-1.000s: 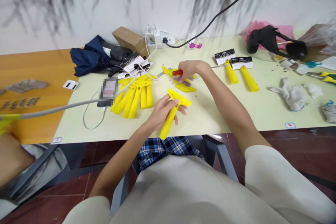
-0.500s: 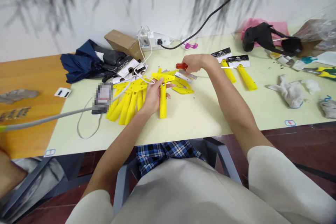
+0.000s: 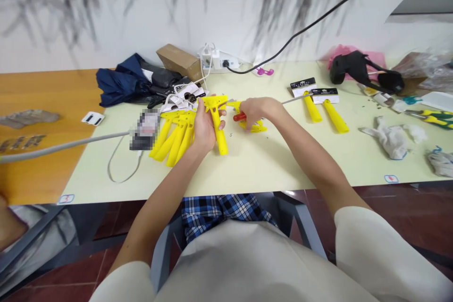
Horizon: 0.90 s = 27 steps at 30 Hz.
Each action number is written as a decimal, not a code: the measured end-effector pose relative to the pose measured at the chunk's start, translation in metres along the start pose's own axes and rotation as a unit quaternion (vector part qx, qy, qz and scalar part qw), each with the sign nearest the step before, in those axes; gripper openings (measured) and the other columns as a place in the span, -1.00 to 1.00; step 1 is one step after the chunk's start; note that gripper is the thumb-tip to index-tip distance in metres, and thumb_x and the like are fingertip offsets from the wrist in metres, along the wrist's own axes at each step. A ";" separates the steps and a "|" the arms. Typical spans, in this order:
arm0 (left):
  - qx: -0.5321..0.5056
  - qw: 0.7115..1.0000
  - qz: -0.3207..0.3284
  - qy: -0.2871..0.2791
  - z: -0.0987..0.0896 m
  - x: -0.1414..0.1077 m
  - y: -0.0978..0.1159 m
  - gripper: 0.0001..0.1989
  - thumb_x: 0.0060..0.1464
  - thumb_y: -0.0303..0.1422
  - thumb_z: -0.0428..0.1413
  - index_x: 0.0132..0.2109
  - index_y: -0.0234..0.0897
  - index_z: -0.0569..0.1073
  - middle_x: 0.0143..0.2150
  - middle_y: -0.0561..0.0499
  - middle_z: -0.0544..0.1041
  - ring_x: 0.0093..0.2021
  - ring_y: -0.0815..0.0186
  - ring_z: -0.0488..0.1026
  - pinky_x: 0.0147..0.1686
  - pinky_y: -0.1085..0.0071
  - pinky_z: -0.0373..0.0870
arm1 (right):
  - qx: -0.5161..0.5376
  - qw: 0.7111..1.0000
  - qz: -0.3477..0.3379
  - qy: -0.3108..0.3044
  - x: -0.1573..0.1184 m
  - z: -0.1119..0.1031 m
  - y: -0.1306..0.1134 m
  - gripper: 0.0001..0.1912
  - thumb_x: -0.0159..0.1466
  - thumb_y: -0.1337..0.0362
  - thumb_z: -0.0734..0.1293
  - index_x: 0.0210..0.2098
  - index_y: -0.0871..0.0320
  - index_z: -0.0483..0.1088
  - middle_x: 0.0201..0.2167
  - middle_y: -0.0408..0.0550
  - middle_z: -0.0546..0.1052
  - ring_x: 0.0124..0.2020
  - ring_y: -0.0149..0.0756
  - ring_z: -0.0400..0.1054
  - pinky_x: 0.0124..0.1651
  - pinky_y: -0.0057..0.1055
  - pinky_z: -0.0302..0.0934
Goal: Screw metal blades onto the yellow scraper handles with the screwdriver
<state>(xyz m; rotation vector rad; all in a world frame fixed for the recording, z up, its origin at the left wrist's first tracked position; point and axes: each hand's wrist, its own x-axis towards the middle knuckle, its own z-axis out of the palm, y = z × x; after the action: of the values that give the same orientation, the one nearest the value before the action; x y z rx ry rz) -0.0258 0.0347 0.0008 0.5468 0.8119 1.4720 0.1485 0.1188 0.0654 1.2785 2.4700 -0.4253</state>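
My left hand (image 3: 205,128) is closed around a yellow T-shaped scraper handle (image 3: 221,140), its wide head up and its grip pointing toward me. Closed too, my right hand (image 3: 255,111) holds a screwdriver (image 3: 239,116) by its red handle; the thin shaft shows beyond my wrist, pointing right. Beneath the right hand lie flat yellow pieces (image 3: 257,127), partly hidden by the fingers. Several more yellow scraper handles (image 3: 170,144) are fanned out left of my left hand. Tiny screws (image 3: 230,135) lie on the table between the hands.
Two yellow scrapers with black-and-white cards (image 3: 335,117) lie to the right. Left are a phone (image 3: 146,125) with a cable and a navy umbrella (image 3: 122,80). A power strip (image 3: 226,62) stands behind; white gloves (image 3: 391,137) and green-yellow pliers (image 3: 437,118) lie far right. Another person's arm shows far left.
My right hand has come down and nearer with the screwdriver, over the flat yellow pieces. My left hand has tilted the scraper handle slightly. The whole view has shifted a little.
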 end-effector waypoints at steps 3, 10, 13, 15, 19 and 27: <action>-0.003 1.000 0.006 0.005 -0.001 0.001 0.005 -0.39 0.34 0.29 0.22 0.11 -0.15 0.58 0.03 -0.15 0.71 -0.21 0.25 0.63 -0.62 0.50 0.25 | -0.029 0.997 0.041 -0.062 -0.001 0.002 -0.010 -0.61 0.12 0.26 0.72 -0.36 0.19 0.45 -0.49 -0.13 0.50 -0.42 -0.30 0.46 -0.32 -0.33 0.14; -0.034 0.999 0.013 -0.029 0.003 -0.003 0.002 -0.70 0.35 -0.12 0.36 0.02 -0.22 0.58 -0.14 -0.02 0.62 -0.32 0.40 0.51 -0.59 0.55 0.27 | 0.007 1.000 0.001 -0.023 -0.026 -0.026 0.015 -0.84 0.31 0.30 0.48 -0.29 0.09 0.39 -0.36 -0.09 0.54 -0.48 -0.30 0.32 -0.41 -0.26 0.09; -0.021 1.000 -0.002 -0.018 0.007 -0.005 0.000 -0.73 0.30 -0.22 0.40 -0.02 -0.21 0.53 -0.13 0.01 0.62 -0.31 0.40 0.56 -0.57 0.53 0.31 | 0.044 0.998 -0.028 0.043 -0.050 -0.047 0.028 -0.88 0.30 0.32 0.48 -0.17 0.09 0.49 -0.32 -0.12 0.55 -0.40 -0.27 0.34 -0.34 -0.27 0.10; -0.004 1.000 -0.026 -0.006 0.008 -0.006 -0.003 -0.69 0.24 -0.25 0.43 -0.06 -0.19 0.47 -0.15 0.04 0.62 -0.29 0.36 0.61 -0.56 0.52 0.33 | 0.080 0.988 -0.054 0.120 -0.069 -0.059 0.030 -0.77 0.32 0.29 0.49 -0.02 0.08 0.55 -0.24 -0.09 0.58 -0.29 -0.21 0.39 -0.24 -0.28 0.15; 0.035 0.998 -0.056 -0.024 0.008 -0.008 -0.013 -0.62 0.15 -0.23 0.46 -0.09 -0.19 0.42 -0.15 0.04 0.62 -0.26 0.29 0.68 -0.58 0.51 0.36 | 0.140 0.966 -0.049 0.210 -0.095 -0.073 0.019 -0.77 0.43 0.12 0.48 -0.04 0.12 0.52 -0.26 -0.05 0.54 -0.24 -0.18 0.35 -0.16 -0.28 0.19; 0.044 0.997 -0.051 -0.033 0.006 -0.011 -0.022 -0.58 0.12 -0.20 0.49 -0.05 -0.20 0.46 -0.18 0.08 0.59 -0.30 0.28 0.69 -0.57 0.49 0.45 | 0.224 0.945 -0.066 0.227 -0.059 -0.052 0.002 -0.79 0.39 0.16 0.48 -0.23 0.17 0.48 -0.36 -0.08 0.47 -0.35 -0.27 0.27 -0.28 -0.28 0.19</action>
<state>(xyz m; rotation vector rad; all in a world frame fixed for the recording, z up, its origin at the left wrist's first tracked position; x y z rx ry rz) -0.0064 0.0235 -0.0108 0.6081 0.8436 1.3222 0.1740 0.0982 0.1368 1.5247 2.9737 -0.8518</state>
